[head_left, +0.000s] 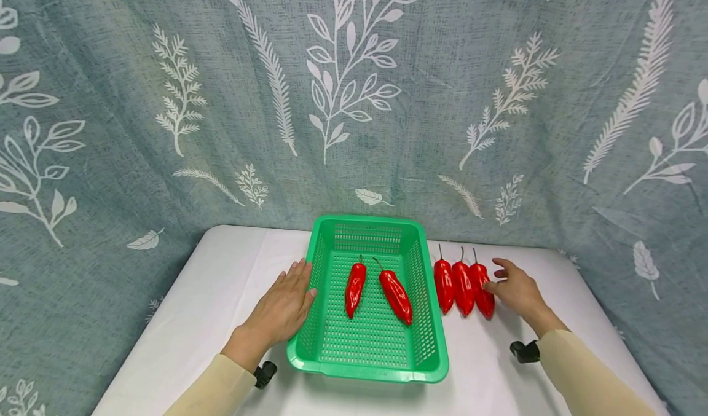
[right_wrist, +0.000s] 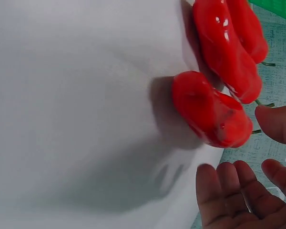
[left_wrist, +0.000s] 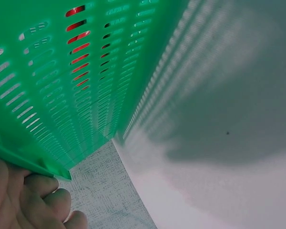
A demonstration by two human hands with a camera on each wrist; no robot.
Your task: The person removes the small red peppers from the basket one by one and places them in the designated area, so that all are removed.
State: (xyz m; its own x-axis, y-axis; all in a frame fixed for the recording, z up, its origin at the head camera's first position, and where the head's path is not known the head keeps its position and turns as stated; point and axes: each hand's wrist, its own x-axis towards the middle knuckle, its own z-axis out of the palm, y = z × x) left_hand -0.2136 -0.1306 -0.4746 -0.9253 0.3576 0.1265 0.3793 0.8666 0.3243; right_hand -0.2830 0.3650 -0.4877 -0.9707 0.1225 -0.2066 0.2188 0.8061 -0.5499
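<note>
A green perforated plastic basket (head_left: 367,374) stands on a white-covered table. Inside it lie two red peppers, one on the left (head_left: 356,288) and one on the right (head_left: 396,296), both with thin stems. My left hand (head_left: 283,305) rests with extended fingers along the basket's left rim. Right of the basket, three more red peppers lie side by side: a near one (head_left: 443,284), a middle one (head_left: 463,288) and an outer one (head_left: 484,299). Beside the outer pepper, my right hand (head_left: 519,293) has thumb and fingers spread apart, the thumb overlapping the pepper in the head view.
The white tabletop (head_left: 221,281) extends to both sides of the basket. Behind it hangs a grey-green curtain (head_left: 420,176) with white leaf prints. A black wrist device (head_left: 265,374) sits under the left sleeve, another (head_left: 524,351) by the right.
</note>
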